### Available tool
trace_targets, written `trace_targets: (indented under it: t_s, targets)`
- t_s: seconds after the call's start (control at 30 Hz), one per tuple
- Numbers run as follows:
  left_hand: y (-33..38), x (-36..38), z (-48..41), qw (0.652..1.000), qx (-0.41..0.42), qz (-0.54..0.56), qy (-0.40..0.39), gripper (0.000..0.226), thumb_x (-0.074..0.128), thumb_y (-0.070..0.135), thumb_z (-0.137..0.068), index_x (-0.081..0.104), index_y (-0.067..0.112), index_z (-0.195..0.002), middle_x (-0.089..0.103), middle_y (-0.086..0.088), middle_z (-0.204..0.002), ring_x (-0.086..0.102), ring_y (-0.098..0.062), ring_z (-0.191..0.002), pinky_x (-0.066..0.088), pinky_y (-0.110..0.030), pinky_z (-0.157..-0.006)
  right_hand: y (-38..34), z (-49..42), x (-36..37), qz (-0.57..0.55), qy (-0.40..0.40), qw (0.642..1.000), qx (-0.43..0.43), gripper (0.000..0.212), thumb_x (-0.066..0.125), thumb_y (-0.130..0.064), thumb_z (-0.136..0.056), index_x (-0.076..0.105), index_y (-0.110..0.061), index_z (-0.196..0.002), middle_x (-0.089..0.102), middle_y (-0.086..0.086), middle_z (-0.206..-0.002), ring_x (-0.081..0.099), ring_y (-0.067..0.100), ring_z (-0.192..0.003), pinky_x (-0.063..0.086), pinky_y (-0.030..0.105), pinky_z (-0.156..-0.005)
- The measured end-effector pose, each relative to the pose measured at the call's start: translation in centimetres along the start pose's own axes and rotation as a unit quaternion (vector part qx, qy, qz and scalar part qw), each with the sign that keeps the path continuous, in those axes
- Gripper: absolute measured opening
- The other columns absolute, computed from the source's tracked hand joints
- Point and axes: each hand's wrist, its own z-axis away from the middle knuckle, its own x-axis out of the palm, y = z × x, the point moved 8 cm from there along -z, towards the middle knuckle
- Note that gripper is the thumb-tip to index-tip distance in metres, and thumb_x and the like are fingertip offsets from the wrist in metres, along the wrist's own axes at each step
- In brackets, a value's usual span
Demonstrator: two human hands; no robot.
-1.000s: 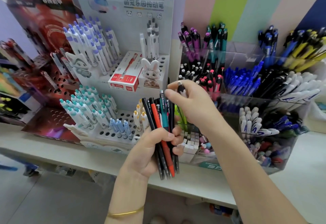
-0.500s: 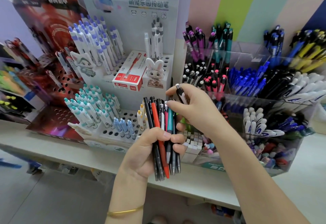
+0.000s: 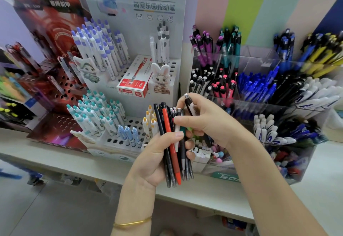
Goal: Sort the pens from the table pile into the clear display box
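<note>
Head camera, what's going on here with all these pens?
A person is sorting pens at a shop shelf. The left grip holds a bundle of pens upright, one red among mostly black ones. The right grip pinches one black pen while reaching into the bundle's top. Behind, the clear display box holds pens grouped by colour, with one back compartment empty.

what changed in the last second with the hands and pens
The right hand came down onto the bundle, its fingertips now at the pen tops. The teal pen, which stuck up above the red pen, now sits lower, apparently pushed down. Unchanged: the left hand grips the bundle, the right hand keeps its black pen, and the box is as before.
</note>
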Motion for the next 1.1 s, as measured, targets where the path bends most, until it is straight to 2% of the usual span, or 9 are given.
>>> trace_targets:
  t_s: [0.2, 0.37, 0.47, 0.57, 0.67, 0.77, 0.8, 0.97, 1.1]
  targets:
    - [-0.2, -0.4, -0.4, 0.999, 0.002, -0.033, 0.034, 0.031, 0.072, 0.018, -0.072, 0.067, 0.001, -0.098, 0.063, -0.011, -0.085, 0.064, -0.019, -0.076, 0.055, -0.033, -0.064, 0.9, 0.3, -0.3, -0.038, -0.006, 0.999, 0.020, 0.025, 0.064, -0.013, -0.090, 0.048, -0.005, -0.108, 0.047, 0.011, -0.072, 0.046, 0.014, -0.054, 0.041, 0.024, -0.045]
    - [-0.5, -0.9, -0.8, 0.998, 0.010, -0.007, 0.067, 0.042, 0.064, 0.021, -0.079, 0.061, 0.002, -0.116, 0.065, -0.011, -0.091, 0.063, -0.019, -0.072, 0.055, -0.035, -0.064, 1.2, 0.7, -0.7, -0.107, -0.002, 0.994, 0.034, 0.013, 0.057, -0.009, -0.094, 0.046, -0.012, -0.099, 0.052, 0.015, -0.083, 0.048, 0.019, -0.063, 0.046, 0.029, -0.051]
    - [-0.7, -0.5, -1.0, 0.997, 0.000, 0.014, 0.071, 0.034, 0.061, 0.020, -0.081, 0.061, 0.002, -0.110, 0.063, -0.009, -0.086, 0.061, -0.018, -0.067, 0.054, -0.034, -0.059, 1.4, 0.7, -1.3, -0.090, 0.014, 0.995, 0.035, 0.014, 0.056, -0.010, -0.095, 0.043, -0.016, -0.099, 0.059, 0.022, -0.089, 0.049, 0.028, -0.069, 0.044, 0.026, -0.049]
    - [-0.7, -0.2, -1.3, 0.996, -0.014, 0.020, 0.091, 0.025, 0.064, 0.015, -0.084, 0.063, 0.001, -0.105, 0.060, -0.010, -0.079, 0.060, -0.017, -0.062, 0.054, -0.032, -0.057, 1.2, 0.7, -1.8, -0.092, 0.041, 0.995, 0.019, 0.011, 0.051, -0.006, -0.097, 0.046, -0.012, -0.106, 0.060, 0.019, -0.084, 0.050, 0.018, -0.059, 0.038, 0.021, -0.044]
    - [0.2, -0.4, -1.6, 0.989, 0.010, -0.025, 0.143, 0.033, 0.062, 0.014, -0.078, 0.060, -0.001, -0.107, 0.060, -0.012, -0.072, 0.060, -0.020, -0.057, 0.054, -0.034, -0.057, 0.6, 0.8, -2.6, -0.118, 0.073, 0.990, -0.010, 0.016, 0.047, -0.001, -0.097, 0.055, -0.001, -0.111, 0.062, 0.006, -0.071, 0.047, 0.010, -0.055, 0.037, 0.019, -0.044]
    - [1.0, -0.5, -1.7, 0.979, 0.028, -0.058, 0.192, 0.010, 0.058, 0.009, -0.086, 0.061, 0.000, -0.087, 0.059, -0.013, -0.067, 0.058, -0.023, -0.053, 0.055, -0.035, -0.059, -0.5, 1.1, -3.7, -0.131, 0.098, 0.985, -0.050, 0.014, 0.047, 0.001, -0.097, 0.058, 0.000, -0.103, 0.063, 0.003, -0.066, 0.048, 0.009, -0.055, 0.037, 0.019, -0.046]
    - [1.2, -0.5, -1.7, 0.978, 0.031, -0.051, 0.202, 0.010, 0.056, 0.008, -0.087, 0.062, 0.000, -0.083, 0.058, -0.012, -0.066, 0.058, -0.022, -0.052, 0.054, -0.034, -0.057, -0.9, 1.2, -4.1, -0.141, 0.107, 0.982, -0.063, 0.012, 0.046, 0.001, -0.097, 0.058, -0.001, -0.100, 0.063, 0.005, -0.068, 0.047, 0.010, -0.055, 0.037, 0.020, -0.046]
    - [1.2, 0.1, -2.0, 0.983, 0.028, 0.022, 0.182, 0.009, 0.048, 0.000, -0.089, 0.055, 0.003, -0.084, 0.053, -0.007, -0.063, 0.054, -0.015, -0.049, 0.051, -0.027, -0.047, -2.2, 2.1, -7.5, -0.185, 0.220, 0.950, -0.124, 0.012, 0.043, -0.004, -0.099, 0.054, -0.006, -0.094, 0.063, 0.006, -0.073, 0.048, 0.010, -0.054, 0.041, 0.020, -0.049]
    - [0.5, -0.2, -2.0, 0.987, -0.001, -0.027, 0.160, 0.005, 0.050, -0.003, -0.088, 0.052, 0.001, -0.090, 0.056, -0.008, -0.068, 0.056, -0.016, -0.056, 0.051, -0.028, -0.049, -4.0, 3.2, -10.9, -0.056, 0.374, 0.906, -0.193, 0.011, 0.046, -0.012, -0.100, 0.052, -0.017, -0.092, 0.068, 0.001, -0.079, 0.062, 0.004, -0.071, 0.045, 0.014, -0.069]
